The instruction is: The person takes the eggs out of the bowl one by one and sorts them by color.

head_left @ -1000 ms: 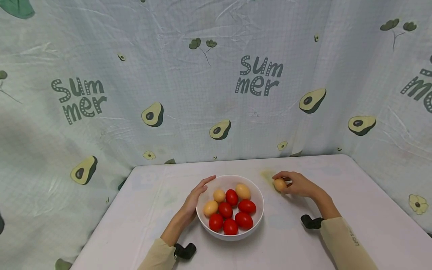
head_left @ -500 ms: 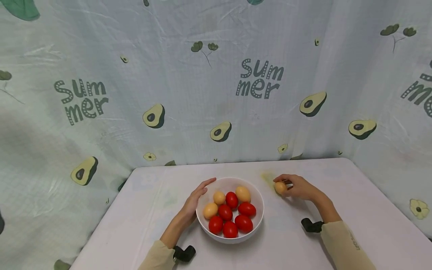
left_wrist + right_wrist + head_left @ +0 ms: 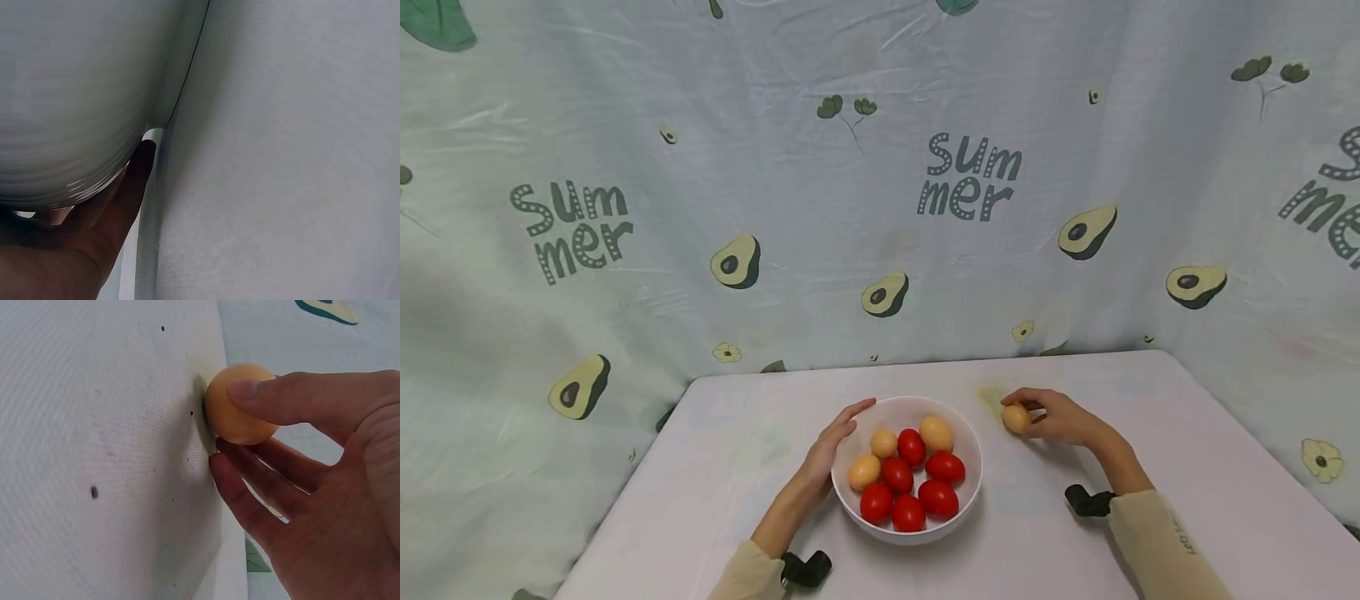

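A white bowl [image 3: 973, 467] on the table holds several red egg-shaped pieces [image 3: 938, 500] and three tan eggs [image 3: 936, 433]. My left hand [image 3: 825, 450] rests along the left side of the bowl, its fingers stretched toward the far rim. From the left wrist, the fingers of that hand [image 3: 103, 219] lie against the bowl's outer wall [image 3: 75, 94]. Right of the bowl, my right hand [image 3: 1060, 417] pinches another tan egg [image 3: 234, 415] between thumb and fingers. The right wrist view shows this egg close against the table surface, the thumb across it and the other fingertips near the cloth.
A pale cloth covers the table [image 3: 760, 467]. Behind it hangs a curtain [image 3: 805, 217] with avocado and "summer" prints. A yellowish stain [image 3: 991, 397] marks the cloth by the right hand. Black camera mounts [image 3: 805, 570] sit at both wrists.
The head view has shifted slightly. Both hands keep their places: the left against the bowl, the right on the tan egg.
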The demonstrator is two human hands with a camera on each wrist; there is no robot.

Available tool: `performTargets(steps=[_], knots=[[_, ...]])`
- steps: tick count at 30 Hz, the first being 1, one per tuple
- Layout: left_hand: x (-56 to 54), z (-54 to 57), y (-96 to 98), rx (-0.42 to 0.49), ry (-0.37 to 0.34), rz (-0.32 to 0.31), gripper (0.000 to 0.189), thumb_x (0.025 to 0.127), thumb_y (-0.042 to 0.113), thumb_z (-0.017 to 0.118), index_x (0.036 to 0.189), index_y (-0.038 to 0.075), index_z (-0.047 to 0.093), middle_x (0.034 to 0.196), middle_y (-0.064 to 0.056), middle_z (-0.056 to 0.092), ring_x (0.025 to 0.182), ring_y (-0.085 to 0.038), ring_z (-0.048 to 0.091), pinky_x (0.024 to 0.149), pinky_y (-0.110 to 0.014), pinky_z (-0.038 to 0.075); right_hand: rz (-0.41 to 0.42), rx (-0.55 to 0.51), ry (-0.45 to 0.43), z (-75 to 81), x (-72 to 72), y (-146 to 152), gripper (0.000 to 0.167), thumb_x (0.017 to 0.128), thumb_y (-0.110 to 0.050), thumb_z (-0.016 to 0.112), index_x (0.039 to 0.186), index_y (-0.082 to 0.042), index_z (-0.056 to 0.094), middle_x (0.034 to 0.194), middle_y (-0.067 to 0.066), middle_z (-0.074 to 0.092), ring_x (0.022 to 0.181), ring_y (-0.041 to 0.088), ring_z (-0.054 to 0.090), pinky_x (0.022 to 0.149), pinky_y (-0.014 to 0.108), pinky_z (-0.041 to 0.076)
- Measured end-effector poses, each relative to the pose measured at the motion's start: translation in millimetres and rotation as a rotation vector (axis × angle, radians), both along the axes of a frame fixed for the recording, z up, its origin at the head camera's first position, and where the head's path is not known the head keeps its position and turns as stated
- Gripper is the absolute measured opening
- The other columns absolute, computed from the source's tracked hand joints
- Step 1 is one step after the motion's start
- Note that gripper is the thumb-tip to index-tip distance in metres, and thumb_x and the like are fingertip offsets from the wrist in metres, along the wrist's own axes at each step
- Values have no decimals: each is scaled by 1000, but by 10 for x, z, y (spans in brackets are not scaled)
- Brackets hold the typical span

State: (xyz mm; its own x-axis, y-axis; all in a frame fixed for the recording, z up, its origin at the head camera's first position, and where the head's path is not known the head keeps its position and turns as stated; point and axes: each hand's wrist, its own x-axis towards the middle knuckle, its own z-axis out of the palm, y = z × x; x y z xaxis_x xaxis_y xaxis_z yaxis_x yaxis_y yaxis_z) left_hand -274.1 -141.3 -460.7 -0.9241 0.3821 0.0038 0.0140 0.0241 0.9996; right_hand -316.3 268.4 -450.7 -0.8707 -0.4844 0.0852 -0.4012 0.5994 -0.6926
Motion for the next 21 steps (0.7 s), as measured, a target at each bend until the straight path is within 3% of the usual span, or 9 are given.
performTargets(steps=[5, 10, 21], knots=[[55, -32, -65, 4, -21, 18, 53, 108, 25, 27, 160, 18, 37, 169, -10, 31, 156, -35, 29, 130, -56, 17, 8, -1, -37, -31, -15, -78, 47, 85, -5, 73, 131, -3, 63, 132, 18, 65, 121, 37, 61, 100, 49, 56], [32, -49, -53, 10, -27, 11, 53, 108, 25, 28, 160, 19, 38, 170, -8, 31, 156, -33, 28, 131, -55, 15, -18, 8, -47, -47, 1, -77, 48, 85, -6, 74, 131, -6, 64, 136, 20, 64, 124, 42, 61, 102, 60, 53], [-12, -10, -9, 8, -10, 5, 53, 109, 24, 27, 160, 19, 39, 170, -6, 30, 158, -32, 26, 131, -53, 14, -46, 39, -44, 2, 4, -1, 48, 86, -7, 73, 132, -5, 64, 135, 18, 65, 126, 41, 59, 103, 59, 53]])
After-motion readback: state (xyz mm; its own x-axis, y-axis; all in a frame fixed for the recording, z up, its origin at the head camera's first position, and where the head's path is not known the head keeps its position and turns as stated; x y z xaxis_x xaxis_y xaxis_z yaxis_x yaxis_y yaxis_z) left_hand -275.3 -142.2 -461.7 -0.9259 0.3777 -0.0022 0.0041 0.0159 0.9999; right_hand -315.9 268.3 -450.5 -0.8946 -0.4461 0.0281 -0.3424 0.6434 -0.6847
